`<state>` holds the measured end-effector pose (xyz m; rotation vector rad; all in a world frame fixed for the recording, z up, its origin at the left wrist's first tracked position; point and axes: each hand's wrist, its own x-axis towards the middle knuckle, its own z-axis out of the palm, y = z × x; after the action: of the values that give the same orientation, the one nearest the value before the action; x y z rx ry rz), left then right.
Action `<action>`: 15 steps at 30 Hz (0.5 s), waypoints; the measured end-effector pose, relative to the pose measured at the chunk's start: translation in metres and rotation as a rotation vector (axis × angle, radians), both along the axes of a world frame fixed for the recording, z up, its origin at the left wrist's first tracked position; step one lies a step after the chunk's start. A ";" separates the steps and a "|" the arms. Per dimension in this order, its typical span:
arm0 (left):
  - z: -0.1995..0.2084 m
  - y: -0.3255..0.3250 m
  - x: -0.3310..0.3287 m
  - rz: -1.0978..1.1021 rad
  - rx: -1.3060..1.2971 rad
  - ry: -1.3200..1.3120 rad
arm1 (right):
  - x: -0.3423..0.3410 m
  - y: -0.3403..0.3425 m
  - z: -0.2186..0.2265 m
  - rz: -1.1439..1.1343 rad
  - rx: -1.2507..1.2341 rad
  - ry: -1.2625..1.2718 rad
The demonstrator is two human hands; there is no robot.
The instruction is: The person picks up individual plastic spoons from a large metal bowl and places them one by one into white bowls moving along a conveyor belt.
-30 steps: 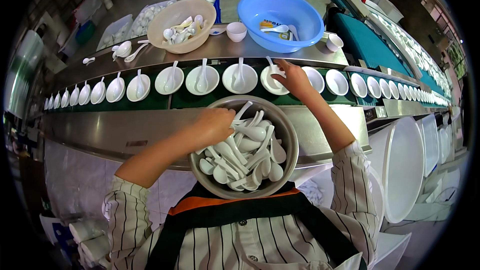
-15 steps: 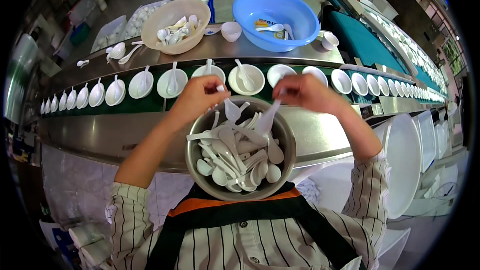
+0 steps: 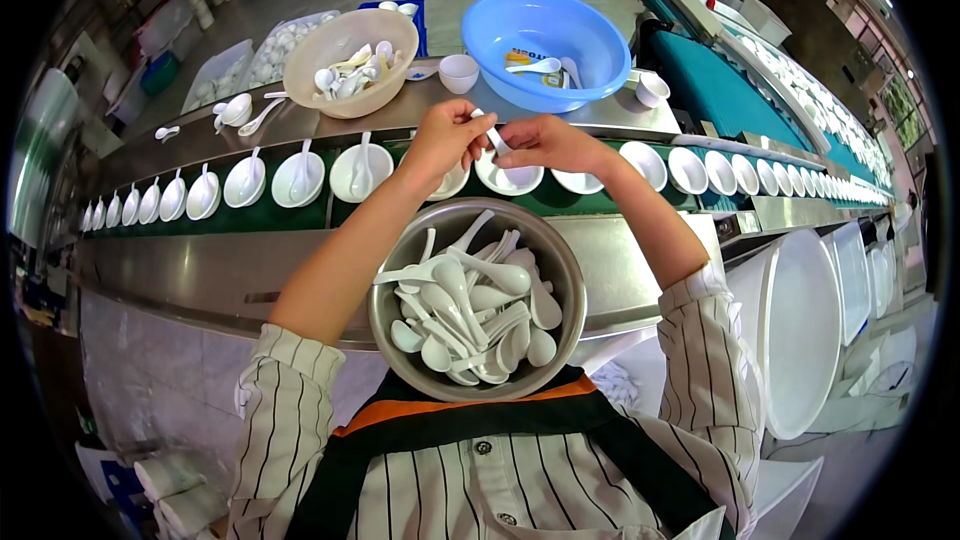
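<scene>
A white soup spoon slants between my two hands above the row of bowls. My left hand pinches near its handle's upper end, and the fingers of my right hand close on it lower down. Just below them is a white bowl, partly covered by my fingers. Against my apron stands a steel basin heaped with white spoons. To the left along the green conveyor belt, bowls such as this one each have a spoon in them.
Behind the belt, a steel ledge carries a beige basin of spoons, a small white cup, a blue basin with two spoons, and another cup. More bowls line the belt at right. A teal conveyor runs beyond.
Both hands have moved up and inward from over the steel basin, coming together above the bowls. The bowls on the belt have shifted left.
</scene>
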<state>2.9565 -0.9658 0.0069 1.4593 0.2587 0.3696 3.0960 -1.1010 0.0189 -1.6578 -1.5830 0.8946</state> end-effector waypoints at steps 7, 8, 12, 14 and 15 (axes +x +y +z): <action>0.015 -0.036 -0.064 -0.539 0.639 0.220 | 0.073 -0.029 -0.094 -0.598 0.065 -0.677; 0.011 -0.040 -0.081 -0.689 0.968 0.134 | 0.077 -0.035 -0.108 -0.601 0.049 -0.680; -0.027 -0.062 -0.115 -0.664 1.551 -0.015 | 0.037 -0.027 -0.072 -0.574 0.185 -0.697; -0.036 -0.058 -0.111 -0.695 1.572 0.017 | -0.007 -0.026 -0.035 -0.393 0.266 -0.509; -0.036 -0.056 -0.108 -0.728 1.601 0.052 | -0.035 -0.029 -0.014 -0.228 0.126 -0.566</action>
<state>2.8481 -1.0216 -0.0296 2.9540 -0.7229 -0.1720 3.0611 -1.1303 0.0046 -2.0590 -1.7088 0.2048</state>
